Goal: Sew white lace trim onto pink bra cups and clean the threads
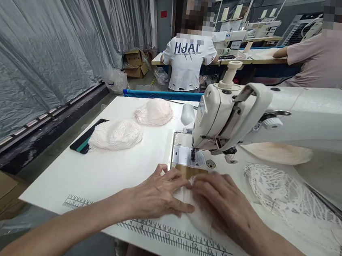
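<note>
A piece of sheer white fabric (199, 218) lies on the table in front of the sewing machine (221, 117). My left hand (159, 192) holds its left edge, with the index finger and thumb reaching onto it. Bent over the fabric from the other side, my right hand (224, 199) grips it near its upper end; its fingers are slightly blurred and partly hide the cloth. Both hands are just short of the needle and presser foot (194, 154), the fingertips almost meeting.
Two pale bra cups, one lacy (117, 134) and one plain (154, 112), sit on the left of the table. White lace (286, 197) and scissors (333, 208) lie to the right. A printed ruler (177, 238) runs along the front edge. Two people work beyond.
</note>
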### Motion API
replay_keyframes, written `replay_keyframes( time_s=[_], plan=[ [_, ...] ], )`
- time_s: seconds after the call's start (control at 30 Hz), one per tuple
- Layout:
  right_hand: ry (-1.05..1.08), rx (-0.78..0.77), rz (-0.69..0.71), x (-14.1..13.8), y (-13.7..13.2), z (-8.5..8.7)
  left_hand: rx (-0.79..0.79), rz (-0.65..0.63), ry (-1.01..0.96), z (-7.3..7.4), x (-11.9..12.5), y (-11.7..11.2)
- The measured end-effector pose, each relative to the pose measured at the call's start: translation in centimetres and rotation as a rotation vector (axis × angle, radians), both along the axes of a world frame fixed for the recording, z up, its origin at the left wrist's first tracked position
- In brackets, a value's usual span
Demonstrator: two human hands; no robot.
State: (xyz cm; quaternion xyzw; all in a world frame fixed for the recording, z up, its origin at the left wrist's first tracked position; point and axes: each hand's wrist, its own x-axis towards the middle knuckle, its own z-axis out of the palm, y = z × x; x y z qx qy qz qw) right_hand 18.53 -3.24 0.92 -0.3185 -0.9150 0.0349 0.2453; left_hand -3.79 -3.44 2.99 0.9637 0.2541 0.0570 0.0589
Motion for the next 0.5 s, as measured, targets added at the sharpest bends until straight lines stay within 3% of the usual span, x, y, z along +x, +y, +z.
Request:
replay_keyframes(
  time_s=[0.07,0.17,0.33,0.5],
  plan=[
    [-0.054,-0.011,0.017,0.5,-0.8,-0.2,0.014,0.004,-0.015,-0.2,0.0,0.0],
    [-0.088,0.096,-0.053,1.1,-0.4,-0.9,0.055,0.018,-0.017,-0.5,0.2,0.5],
    [-0.134,0.215,-0.073,1.9,3.6,-1.7,0.182,0.083,0.032,-0.9,0.7,2.6],
    [-0.072,0.098,-0.063,2.5,7.1,-1.5,0.244,0.101,0.078,-0.8,1.1,5.2]
  ],
)
